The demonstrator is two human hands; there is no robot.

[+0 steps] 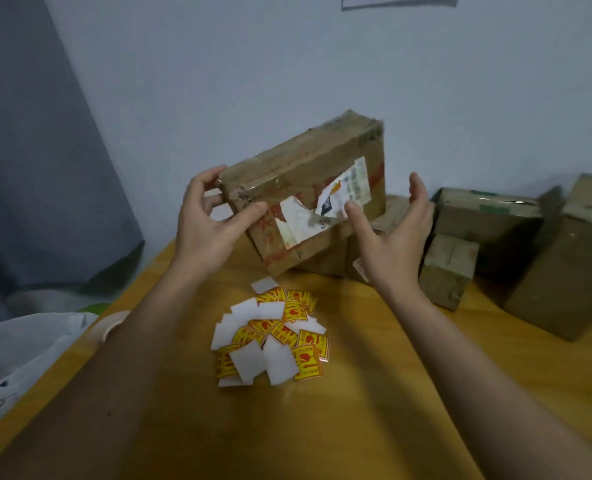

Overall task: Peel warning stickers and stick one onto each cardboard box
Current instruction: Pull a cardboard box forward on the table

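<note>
Stickers lie in a loose heap on the wooden table, near the middle of the view, some face up in yellow and red and some turned to their white backing; they overlap too much to count. At far left a white plastic bag hangs over the table edge, with a roll of tape just beside it.

Next comes the left hand, its thumb and fingers curled round the near left corner of a flat cardboard box held above the table. This box is tilted, its long axis running from lower left up toward upper right, its broad face turned to the camera. A torn white label crosses that face. The right hand is spread, fingers straight, its thumb touching the label while the other fingers stand apart from the box's right end.

To the right, at least four more cardboard boxes sit on the table against the wall: one partly hidden behind the right hand, a small one in front, a wider one behind it, and a tall one at far right.
</note>
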